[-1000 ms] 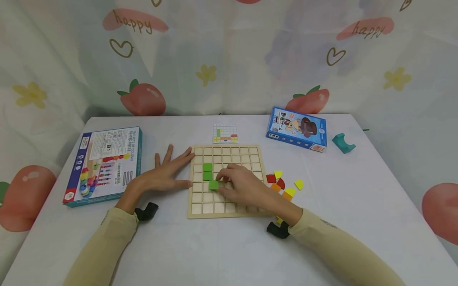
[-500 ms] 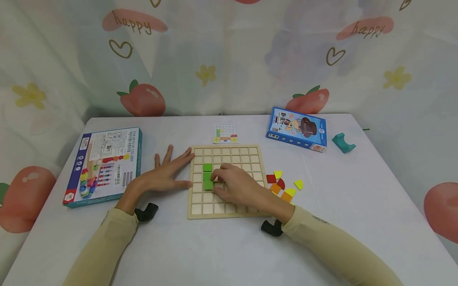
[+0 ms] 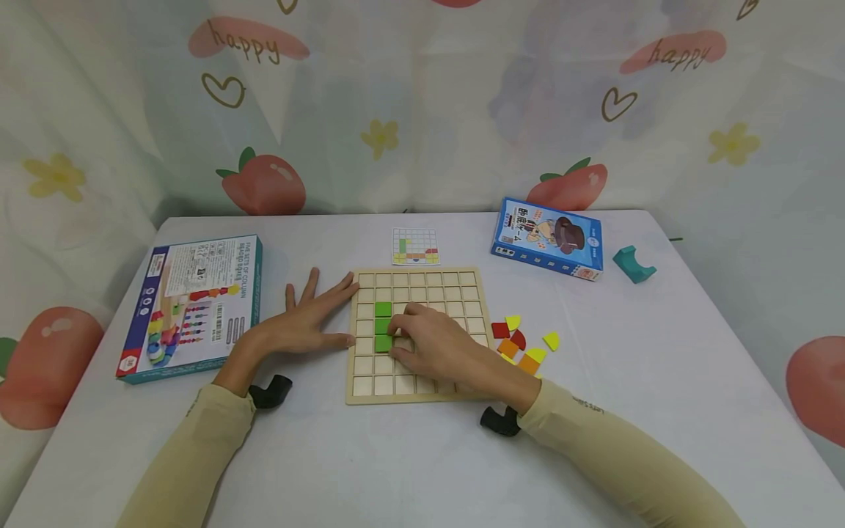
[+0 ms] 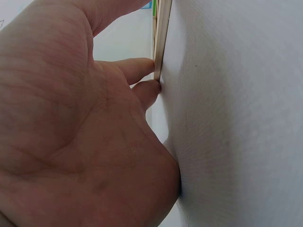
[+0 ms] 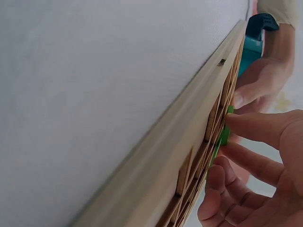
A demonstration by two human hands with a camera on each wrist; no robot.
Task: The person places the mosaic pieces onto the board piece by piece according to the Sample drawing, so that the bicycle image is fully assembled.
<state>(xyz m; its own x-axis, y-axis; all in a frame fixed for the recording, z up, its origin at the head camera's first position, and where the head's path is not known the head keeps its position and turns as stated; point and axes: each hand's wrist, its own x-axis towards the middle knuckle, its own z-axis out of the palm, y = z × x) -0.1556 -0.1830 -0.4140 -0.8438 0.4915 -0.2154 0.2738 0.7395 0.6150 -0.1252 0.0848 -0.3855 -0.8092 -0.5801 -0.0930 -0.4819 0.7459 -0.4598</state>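
A wooden grid board (image 3: 432,397) lies flat, with three green tiles in a column near its left side; the nearest is a green tile (image 3: 382,344). My right hand (image 3: 439,345) is over the board, its thumb and a fingertip pinching that nearest tile (image 5: 225,135) at its edges. Fingers spread, my left hand (image 3: 300,323) rests at the board's left edge, thumb and fingertips touching the frame. In the left wrist view, the left hand (image 4: 94,132) has its palm in sight, fingertips against the board's side (image 4: 162,42).
Beyond the board lies a patterned card (image 3: 415,246). Several red, orange and yellow pieces (image 3: 500,331) are scattered at its right. A blue box (image 3: 548,238), a teal curved block (image 3: 634,265) and a larger box (image 3: 191,308) on the left also stand around.
My right hand has moved slightly left, bringing the third green tile into line below the other two, where it now sits lower in the grid. My left hand has stayed still.
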